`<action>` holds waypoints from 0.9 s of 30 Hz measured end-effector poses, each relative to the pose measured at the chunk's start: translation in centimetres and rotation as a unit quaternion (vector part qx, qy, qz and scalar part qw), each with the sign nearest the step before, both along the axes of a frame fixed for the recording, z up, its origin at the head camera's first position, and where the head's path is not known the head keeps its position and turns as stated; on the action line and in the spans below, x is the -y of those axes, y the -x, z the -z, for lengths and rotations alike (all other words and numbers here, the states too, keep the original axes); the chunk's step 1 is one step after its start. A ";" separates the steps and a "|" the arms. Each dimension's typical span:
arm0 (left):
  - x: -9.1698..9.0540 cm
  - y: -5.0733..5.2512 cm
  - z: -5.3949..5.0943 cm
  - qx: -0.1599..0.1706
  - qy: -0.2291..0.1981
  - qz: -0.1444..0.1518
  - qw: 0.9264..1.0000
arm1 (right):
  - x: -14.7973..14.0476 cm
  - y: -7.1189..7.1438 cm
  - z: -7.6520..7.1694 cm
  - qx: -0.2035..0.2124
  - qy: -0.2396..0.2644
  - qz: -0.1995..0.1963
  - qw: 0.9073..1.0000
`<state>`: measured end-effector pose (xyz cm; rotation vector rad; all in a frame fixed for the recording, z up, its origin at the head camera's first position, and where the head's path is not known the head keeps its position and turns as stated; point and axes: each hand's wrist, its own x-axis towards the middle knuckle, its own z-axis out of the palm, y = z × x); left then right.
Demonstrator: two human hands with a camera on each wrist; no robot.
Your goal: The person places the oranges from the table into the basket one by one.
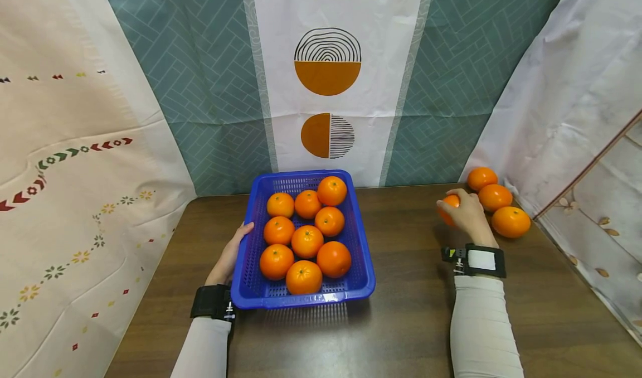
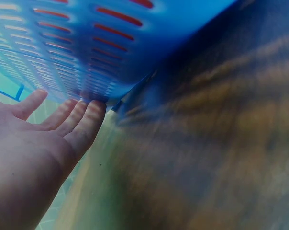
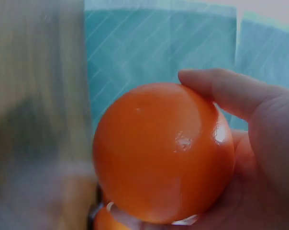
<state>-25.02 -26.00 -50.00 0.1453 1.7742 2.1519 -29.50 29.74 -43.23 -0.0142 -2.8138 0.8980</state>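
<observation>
My right hand (image 1: 467,215) grips an orange (image 3: 163,153) above the right side of the table. The right wrist view has the thumb on one side of the fruit and fingertips under the other. At the left wall of a blue plastic basket (image 1: 369,255), my left hand (image 2: 44,143) touches the slotted side with fairly straight fingers. Inside the basket lie several oranges (image 1: 307,241), with bare floor showing along its right side. Just right of my right hand, three more oranges (image 1: 510,222) rest on the table.
The basket stands on a brown wooden table (image 1: 401,322). A patterned teal and white cloth (image 1: 215,88) hangs along the back edge. Pale cloths drape the left (image 1: 75,227) and right (image 1: 577,160) sides, close beside the loose oranges.
</observation>
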 end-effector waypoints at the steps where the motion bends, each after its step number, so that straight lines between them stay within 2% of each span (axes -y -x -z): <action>1: 0.0 0.0 0.0 0.000 0.000 0.000 1.000 | 0.5 0.0 -0.2 -0.011 0.001 -0.005 1.000; 6: 0.1 0.0 -0.1 0.002 -0.001 0.002 1.000 | 2.9 0.0 -1.4 -0.040 0.018 -0.034 0.998; 14: 0.2 0.0 0.0 0.008 0.012 -0.002 1.000 | 4.3 -0.5 -2.7 -0.050 0.020 -0.064 0.997; 20: 0.1 0.0 0.1 0.013 0.003 -0.004 1.000 | 5.4 -0.7 -3.6 -0.065 0.034 -0.080 0.994; 27: 0.2 0.1 0.0 0.002 0.010 0.002 1.000 | 7.3 -0.5 -4.6 -0.075 0.045 -0.114 0.990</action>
